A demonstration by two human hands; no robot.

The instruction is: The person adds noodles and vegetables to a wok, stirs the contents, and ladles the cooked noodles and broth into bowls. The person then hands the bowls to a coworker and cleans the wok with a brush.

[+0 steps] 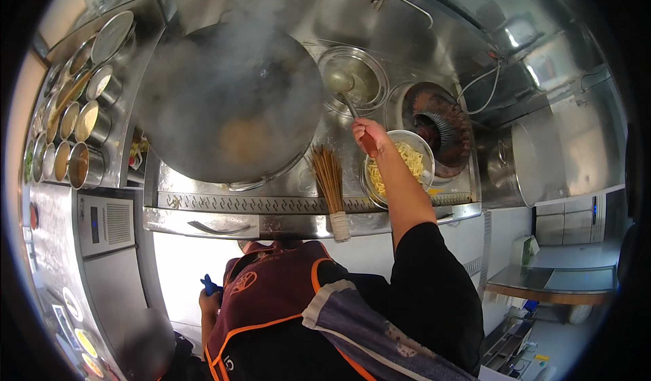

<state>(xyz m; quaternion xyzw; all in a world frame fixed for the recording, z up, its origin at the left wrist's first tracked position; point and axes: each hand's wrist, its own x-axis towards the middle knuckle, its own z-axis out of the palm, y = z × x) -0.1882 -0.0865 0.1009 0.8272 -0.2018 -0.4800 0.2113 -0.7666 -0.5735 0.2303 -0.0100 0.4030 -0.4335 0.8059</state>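
My right hand (370, 134) grips the brown handle of a metal ladle (348, 103). The ladle's bowl is over a round metal pot (379, 83) holding liquid. Under my right forearm, pale yellow strips (409, 159) lie in a metal bowl (430, 147) and the container below it. To the left, a big wok (203, 142) gives off thick steam that hides most of its inside; a brownish patch shows through. Low at my left side, my left hand (209, 302) is closed on a blue cloth-like item (210, 284).
A bamboo wok brush (329, 177) lies across the stove's front edge. Right of the pot is a round burner (442, 126). Several metal seasoning containers (94, 121) stand at left. A faucet (407, 2) is at the back. Another person's blurred head (148, 343) shows at lower left.
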